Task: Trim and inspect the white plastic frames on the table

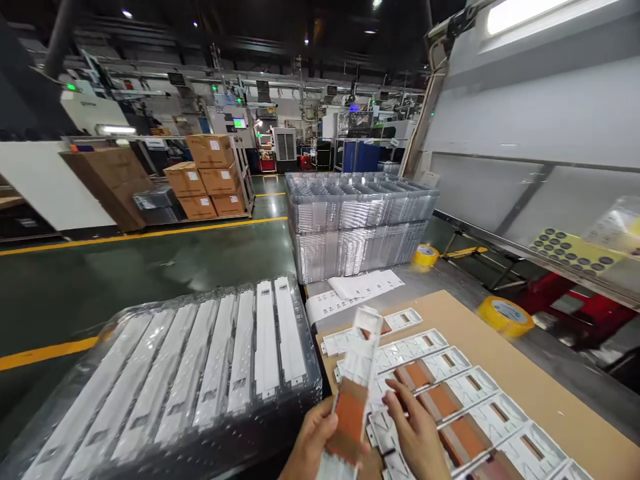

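My left hand [313, 441] grips a long white plastic strip [356, 380] with a brown middle section, holding it tilted up and away from me. My right hand [415, 433] lies beside it with fingers stretched out, fingertips on the row of similar white and brown strips [450, 393] laid side by side on the cardboard sheet [505, 373]. To the left, a clear tray [195, 373] holds several long white strips in slots.
Stacks of clear trays [357, 223] stand at the far end of the table, with label sheets [350, 293] in front. Two yellow tape rolls [505, 315] lie on the right. Cardboard boxes [210, 177] and machines stand across the green floor.
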Available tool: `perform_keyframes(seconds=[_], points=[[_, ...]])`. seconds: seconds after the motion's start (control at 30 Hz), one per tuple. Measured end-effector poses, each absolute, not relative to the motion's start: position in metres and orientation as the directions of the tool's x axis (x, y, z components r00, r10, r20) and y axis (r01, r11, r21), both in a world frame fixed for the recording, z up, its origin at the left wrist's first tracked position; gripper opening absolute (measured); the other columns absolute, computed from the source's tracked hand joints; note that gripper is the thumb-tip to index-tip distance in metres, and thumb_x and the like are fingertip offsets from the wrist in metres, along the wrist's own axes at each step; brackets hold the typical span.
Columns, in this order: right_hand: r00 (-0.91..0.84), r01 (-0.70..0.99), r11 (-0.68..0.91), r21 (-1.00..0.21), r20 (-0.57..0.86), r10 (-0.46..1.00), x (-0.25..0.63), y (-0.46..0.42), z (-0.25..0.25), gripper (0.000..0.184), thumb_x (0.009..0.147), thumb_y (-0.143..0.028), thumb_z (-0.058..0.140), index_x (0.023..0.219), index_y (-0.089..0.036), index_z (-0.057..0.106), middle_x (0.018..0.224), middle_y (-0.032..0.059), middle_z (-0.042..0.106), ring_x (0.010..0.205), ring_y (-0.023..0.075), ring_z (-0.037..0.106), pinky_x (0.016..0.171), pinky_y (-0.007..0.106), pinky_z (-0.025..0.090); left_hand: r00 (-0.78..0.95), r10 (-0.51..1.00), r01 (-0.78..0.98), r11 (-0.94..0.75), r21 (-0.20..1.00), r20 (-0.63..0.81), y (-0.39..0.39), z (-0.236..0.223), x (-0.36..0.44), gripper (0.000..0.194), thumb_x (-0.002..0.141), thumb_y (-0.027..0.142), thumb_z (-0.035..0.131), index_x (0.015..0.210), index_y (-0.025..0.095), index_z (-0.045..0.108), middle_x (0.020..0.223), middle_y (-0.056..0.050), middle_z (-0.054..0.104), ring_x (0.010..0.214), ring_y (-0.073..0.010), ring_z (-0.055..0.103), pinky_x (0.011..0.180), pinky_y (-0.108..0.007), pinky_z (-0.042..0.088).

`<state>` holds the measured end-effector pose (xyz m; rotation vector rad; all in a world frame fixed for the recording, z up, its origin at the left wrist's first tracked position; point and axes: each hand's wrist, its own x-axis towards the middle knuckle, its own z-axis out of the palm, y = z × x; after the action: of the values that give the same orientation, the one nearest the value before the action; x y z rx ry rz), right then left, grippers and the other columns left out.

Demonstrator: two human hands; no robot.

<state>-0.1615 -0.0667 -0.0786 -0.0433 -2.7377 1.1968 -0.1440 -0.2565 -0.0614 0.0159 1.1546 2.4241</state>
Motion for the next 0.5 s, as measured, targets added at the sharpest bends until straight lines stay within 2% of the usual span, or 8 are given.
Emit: perform_keyframes(seconds=[0.07,0.17,0.23,0.3,0.37,0.4,0.47,0.5], points=[[-0.986,-0.041,0.767,-0.64,0.151,0.073,-0.181,-0.079,-0.088,0.043,0.095,-0.049,0.037,0.104,-0.014,0.061,0.098,0.0108,0.066,0.088,0.0201,0.063,0.08,0.039,0.051,-0.927,0.229,-0.375,-0.593,0.712,-0.298,-0.264,-0.058,-0.15,0.049,0.07,0.053,0.07,0.104,0.018,0.064,0.079,-0.008,0.071,0.075,-0.023,0.068,0.067,-0.032,0.053],[-0.987,-0.078,0.871,-0.485,0.16,0.001,-0.204,-0.108,-0.097,0.025,0.089,-0.038,0.055,0.09,-0.015,0.062,0.092,0.0044,0.063,0.093,0.0185,0.059,0.087,0.042,0.046,-0.892,-0.006,-0.331,-0.671,0.664,-0.451,-0.278,-0.049,-0.162,0.047,0.062,0.04,0.08,0.102,0.022,0.064,0.098,-0.004,0.071,0.1,-0.0238,0.064,0.085,-0.032,0.051],[-0.986,-0.097,0.909,-0.405,0.161,-0.033,-0.213,-0.131,-0.1,0.022,0.086,-0.036,0.061,0.083,-0.014,0.061,0.089,0.0026,0.062,0.092,0.0179,0.058,0.086,0.041,0.046,-0.847,-0.101,-0.32,-0.687,0.653,-0.522,-0.286,-0.043,-0.169,0.048,0.059,0.032,0.081,0.103,0.024,0.063,0.11,-0.002,0.068,0.113,-0.0235,0.058,0.093,-0.031,0.047],[-0.984,-0.112,0.927,-0.359,0.173,-0.052,-0.217,-0.147,-0.099,0.02,0.086,-0.034,0.061,0.081,-0.014,0.06,0.085,0.0014,0.061,0.088,0.0165,0.058,0.083,0.039,0.047,-0.833,-0.109,-0.348,-0.659,0.667,-0.542,-0.292,-0.036,-0.175,0.048,0.063,0.033,0.078,0.106,0.023,0.061,0.116,-0.003,0.066,0.118,-0.0242,0.054,0.097,-0.032,0.044],[-0.977,-0.123,0.931,-0.344,0.208,-0.052,-0.218,-0.151,-0.092,0.018,0.087,-0.031,0.06,0.08,-0.015,0.059,0.083,0.0004,0.06,0.085,0.0156,0.057,0.081,0.037,0.047,-0.892,-0.016,-0.365,-0.565,0.741,-0.452,-0.293,-0.029,-0.182,0.053,0.069,0.042,0.072,0.116,0.022,0.056,0.119,-0.006,0.064,0.118,-0.0258,0.054,0.1,-0.036,0.042],[-0.971,-0.124,0.929,-0.348,0.235,-0.041,-0.217,-0.145,-0.087,0.016,0.087,-0.029,0.059,0.079,-0.015,0.059,0.081,0.0003,0.059,0.085,0.0158,0.057,0.08,0.037,0.046,-0.931,0.048,-0.342,-0.469,0.815,-0.363,-0.293,-0.027,-0.187,0.057,0.073,0.048,0.067,0.122,0.022,0.051,0.12,-0.008,0.063,0.116,-0.0264,0.055,0.1,-0.038,0.042],[-0.951,-0.116,0.92,-0.374,0.308,0.005,-0.211,-0.12,-0.072,0.012,0.086,-0.025,0.057,0.079,-0.016,0.059,0.082,0.0027,0.059,0.086,0.019,0.055,0.081,0.04,0.045,-0.97,0.169,-0.208,-0.204,0.957,-0.174,-0.288,-0.024,-0.202,0.064,0.078,0.053,0.057,0.131,0.022,0.039,0.123,-0.01,0.061,0.112,-0.026,0.057,0.099,-0.04,0.042],[-0.936,-0.106,0.912,-0.397,0.35,0.043,-0.207,-0.101,-0.063,0.011,0.086,-0.025,0.055,0.08,-0.016,0.059,0.084,0.0049,0.059,0.088,0.0215,0.054,0.081,0.042,0.044,-0.972,0.205,-0.13,-0.074,0.989,-0.113,-0.283,-0.025,-0.212,0.065,0.079,0.051,0.056,0.132,0.02,0.035,0.123,-0.011,0.06,0.111,-0.0257,0.058,0.097,-0.04,0.043]])
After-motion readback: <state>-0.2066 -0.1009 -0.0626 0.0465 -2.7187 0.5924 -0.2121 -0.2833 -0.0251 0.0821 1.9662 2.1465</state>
